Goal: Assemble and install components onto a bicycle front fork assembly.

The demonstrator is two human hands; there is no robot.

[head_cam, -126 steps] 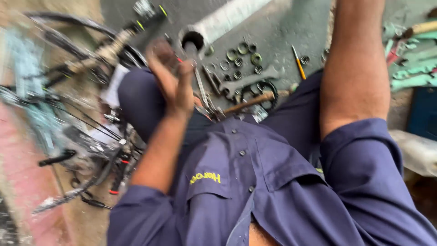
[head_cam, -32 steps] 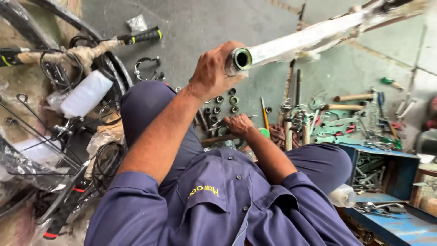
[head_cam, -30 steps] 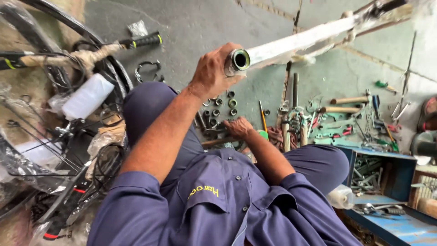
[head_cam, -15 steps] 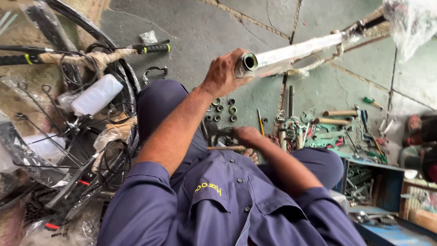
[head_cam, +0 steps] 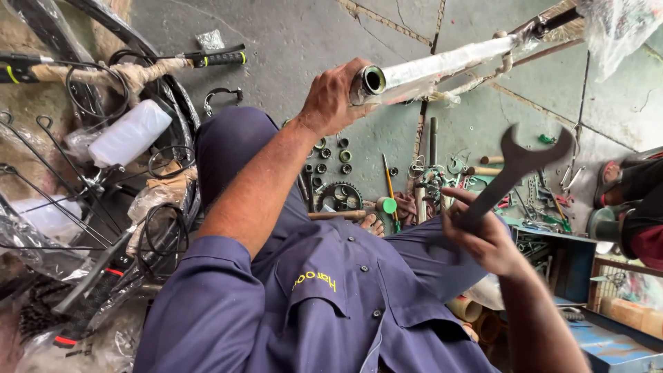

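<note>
Wrapped frame tube (head_cam: 442, 65): your left hand (head_cam: 331, 100) gripped its open end, steadying it aloft, while your right hand (head_cam: 483, 238) clasped a large spanner (head_cam: 518, 166), jaw upward, nearby.

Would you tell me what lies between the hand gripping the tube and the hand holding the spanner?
In the head view, only floor clutter lies between the left hand and the right hand: a screwdriver and a toothed sprocket.

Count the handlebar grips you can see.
2. One black grip lies at top left on the wrapped handlebar, left of the left hand. Another black grip sits at the far left edge. More may be hidden among the bike parts.
</note>
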